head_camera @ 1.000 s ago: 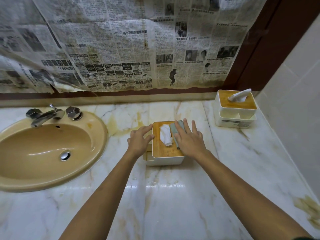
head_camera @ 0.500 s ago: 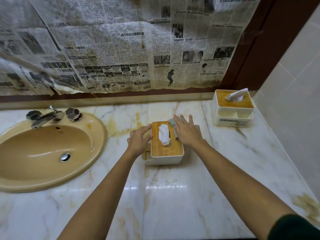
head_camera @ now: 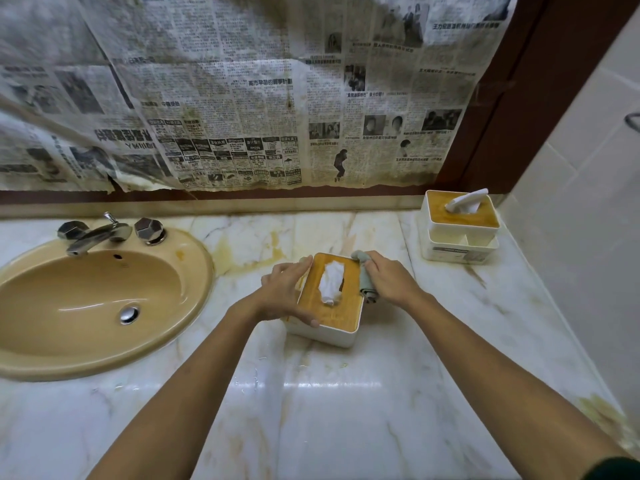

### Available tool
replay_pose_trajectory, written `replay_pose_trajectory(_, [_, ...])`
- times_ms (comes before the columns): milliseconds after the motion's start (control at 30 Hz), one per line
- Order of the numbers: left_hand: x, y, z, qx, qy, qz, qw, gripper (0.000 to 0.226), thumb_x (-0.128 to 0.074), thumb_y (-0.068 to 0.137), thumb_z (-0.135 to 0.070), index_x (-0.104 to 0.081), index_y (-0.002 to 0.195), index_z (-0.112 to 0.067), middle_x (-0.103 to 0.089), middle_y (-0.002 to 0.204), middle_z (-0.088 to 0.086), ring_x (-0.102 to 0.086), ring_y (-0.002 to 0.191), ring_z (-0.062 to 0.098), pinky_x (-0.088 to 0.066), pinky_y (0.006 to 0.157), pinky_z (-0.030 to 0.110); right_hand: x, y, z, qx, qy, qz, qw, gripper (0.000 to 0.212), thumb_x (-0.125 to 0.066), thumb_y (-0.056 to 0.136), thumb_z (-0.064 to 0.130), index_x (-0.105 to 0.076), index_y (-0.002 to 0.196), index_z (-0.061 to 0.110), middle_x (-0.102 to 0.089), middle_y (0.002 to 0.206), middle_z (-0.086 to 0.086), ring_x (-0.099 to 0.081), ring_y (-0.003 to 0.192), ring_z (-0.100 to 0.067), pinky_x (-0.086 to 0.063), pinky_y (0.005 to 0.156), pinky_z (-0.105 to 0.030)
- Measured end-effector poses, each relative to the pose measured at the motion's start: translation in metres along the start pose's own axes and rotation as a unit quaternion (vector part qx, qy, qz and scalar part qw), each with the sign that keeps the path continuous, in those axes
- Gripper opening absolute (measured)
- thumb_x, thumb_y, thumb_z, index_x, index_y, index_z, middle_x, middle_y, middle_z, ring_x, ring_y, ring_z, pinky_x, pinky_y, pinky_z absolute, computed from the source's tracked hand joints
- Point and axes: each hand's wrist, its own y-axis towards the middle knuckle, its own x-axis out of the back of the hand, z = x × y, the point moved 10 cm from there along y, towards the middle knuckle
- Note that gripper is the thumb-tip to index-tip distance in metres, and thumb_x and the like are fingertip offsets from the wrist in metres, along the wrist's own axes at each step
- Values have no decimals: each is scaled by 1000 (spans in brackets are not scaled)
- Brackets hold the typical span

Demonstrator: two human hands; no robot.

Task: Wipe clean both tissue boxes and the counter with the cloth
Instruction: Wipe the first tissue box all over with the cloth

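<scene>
Right hand (head_camera: 389, 284) now off lid, cloth (head_camera: 364, 279) pressed against tissue box (head_camera: 329, 317) side

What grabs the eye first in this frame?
Dead centre, the left hand steadies a white tissue box with a wooden lid while the right hand presses a grey-green cloth against its right side. Behind, stained newspaper covers the wall above the marble counter. A tan sink sits at left and a second tissue box in the back right corner.
</scene>
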Motion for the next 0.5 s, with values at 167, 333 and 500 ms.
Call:
replay_pose_trajectory(167, [22, -1, 8, -35, 43, -55, 997, 129, -81, 47, -73, -19, 155, -39, -49, 139, -22, -26, 134, 10, -13, 105, 34, 11, -36, -13, -20, 23, -42, 999, 37, -26, 106, 34, -57, 122, 23, -64, 105, -9, -59, 92, -26, -50, 78, -39])
replay_pose_trajectory(333, [53, -10, 28, -11, 19, -153, 988, 65, -84, 65, -54, -61, 125, -41, -64, 117, -23, -50, 122, 14, -31, 103, 42, 7, -62, -25, -56, 52, -33, 997, 30, -34, 103, 31, -54, 81, 26, -60, 84, -4, -58, 81, -23, -49, 70, -41])
replay_pose_trajectory(500, [48, -5, 35, 32, -81, -178, 980, 40, -80, 81, -28, -69, 119, -35, -66, 112, -19, -59, 108, 17, -44, 101, 49, 0, -54, -14, -63, 115, -34, 991, 34, -36, 104, 33, -64, 97, 15, -64, 91, -5, -58, 84, -22, -46, 68, -36])
